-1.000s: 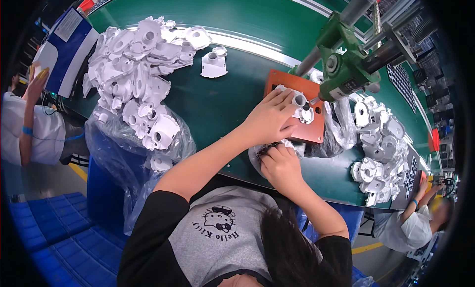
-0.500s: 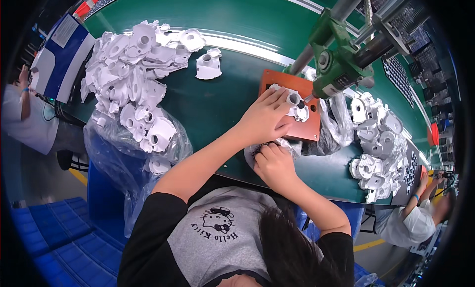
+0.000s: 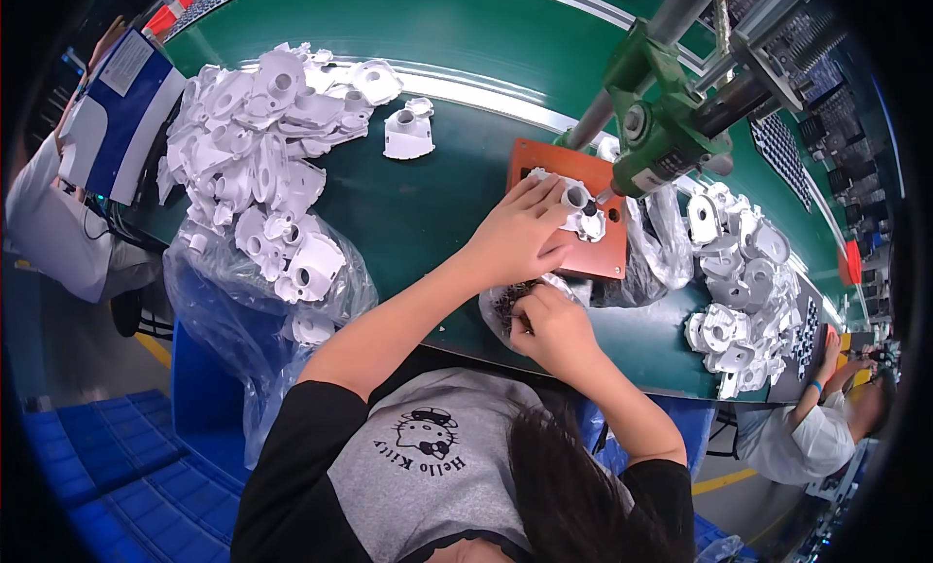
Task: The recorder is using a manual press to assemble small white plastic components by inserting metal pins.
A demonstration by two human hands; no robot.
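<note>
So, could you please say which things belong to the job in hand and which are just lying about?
In use, apparently:
white part under the left hand, on the orange block
clear bag of dark bits at the right hand
green press
piled white parts

Seemingly lying about:
blue-and-white case
blue crates

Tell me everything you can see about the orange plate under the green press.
The orange plate is roughly square, smooth-looking, perhaps plastic or painted metal, with small corner holes and a larger dark opening toward its right side. It appears to lie level above the dark green bench top, beneath the green press. A white part sits on it under the left hand, which hides some of the plate's left side.
</note>
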